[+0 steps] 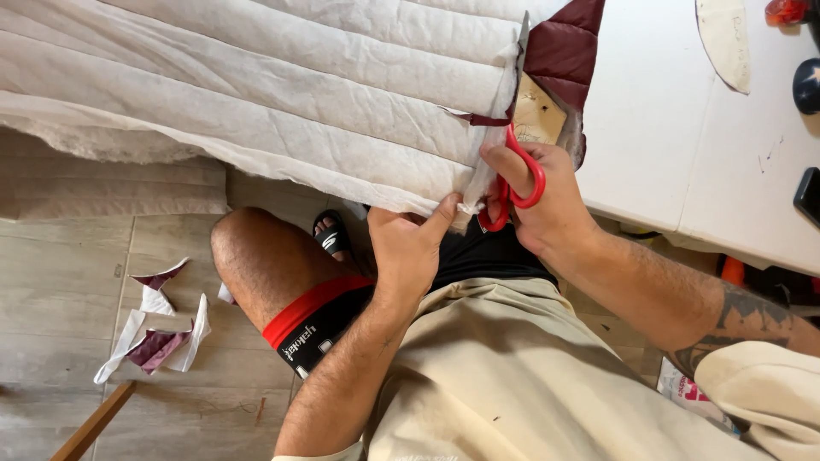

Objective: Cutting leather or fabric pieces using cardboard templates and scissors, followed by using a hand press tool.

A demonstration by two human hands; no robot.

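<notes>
White table (649, 128), wood floor (60, 282) (scraps (154, 337)); left hand (410, 248) pinches quilted fabric (282, 94), right hand (547, 201) grips scissors (512, 175).

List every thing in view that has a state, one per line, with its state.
Quilted fabric: hangs over the table edge, white side up, partly cut.
Scissors: in the cut, blades along the fabric edge.
Right hand: gripping the red scissor handles.
Left hand: pinching the fabric's lower edge.
Paper pattern: tucked under the fabric.
Scraps: lying loose on the floor.
Table: bears the fabric.
</notes>
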